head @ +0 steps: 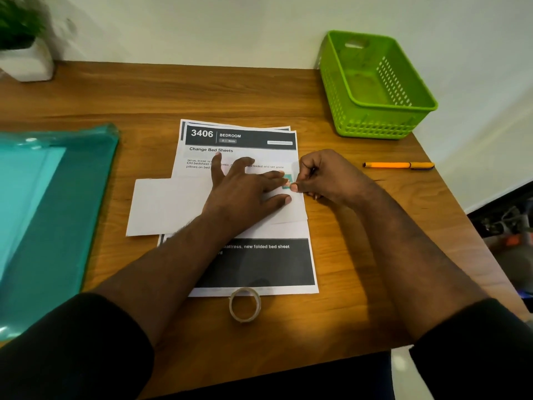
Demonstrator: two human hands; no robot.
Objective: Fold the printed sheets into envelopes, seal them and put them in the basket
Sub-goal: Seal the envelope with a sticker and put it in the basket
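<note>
A white folded envelope point(167, 206) lies across a stack of printed sheets point(242, 151) headed "3406 BEDROOM" in the middle of the desk. My left hand point(245, 192) presses flat on the envelope with fingers spread. My right hand point(323, 179) pinches a small teal and red stamp-like sticker point(288, 181) at the envelope's upper right corner, next to my left fingertips. A green plastic basket point(340, 90) stands at the far right of the desk with nothing visible inside.
A roll of clear tape point(245, 304) stands near the front edge below the sheets. An orange pen point(398, 165) lies to the right. A teal plastic folder point(52, 215) covers the left side. A potted plant point(26, 44) sits at the back left.
</note>
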